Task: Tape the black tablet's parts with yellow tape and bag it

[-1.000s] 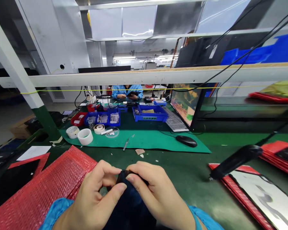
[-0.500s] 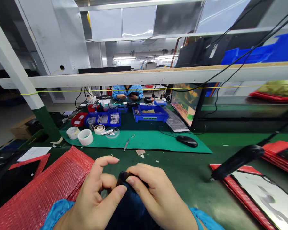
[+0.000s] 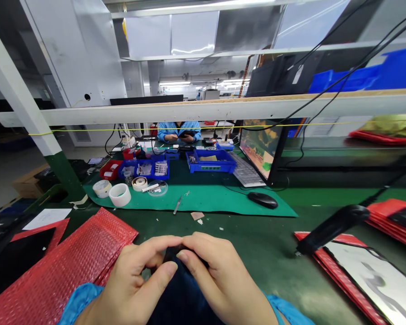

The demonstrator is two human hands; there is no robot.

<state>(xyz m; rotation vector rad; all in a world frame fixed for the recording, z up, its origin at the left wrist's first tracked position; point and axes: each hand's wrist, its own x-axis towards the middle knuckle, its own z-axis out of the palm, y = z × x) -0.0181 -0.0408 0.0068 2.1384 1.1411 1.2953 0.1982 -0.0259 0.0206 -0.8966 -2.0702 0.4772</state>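
Note:
Between my two hands is a dark, glossy flat panel (image 3: 186, 293), tilted toward me, with its top edge at my fingertips. My left hand (image 3: 131, 275) grips the panel's top left corner between thumb and bent fingers. Close beside it, my right hand (image 3: 223, 275) pinches the same top edge, the thumb on the near face and the fingers behind. Both index fingertips nearly meet at the top. My hands cover much of the panel's upper edge, so its exact kind does not show.
Red bubble-wrap bags (image 3: 77, 257) lie left. A black electric screwdriver (image 3: 334, 228) hangs over a white-faced panel (image 3: 375, 280) at right. Ahead are tweezers (image 3: 177, 204), tape rolls (image 3: 120, 195), blue bins (image 3: 144, 169), a mouse (image 3: 262, 200) and a monitor (image 3: 260, 144). A co-worker (image 3: 179, 131) sits opposite.
My left index finger, raised and apart before, has come down onto the panel's top edge beside my right fingers. The right hand has kept its grip.

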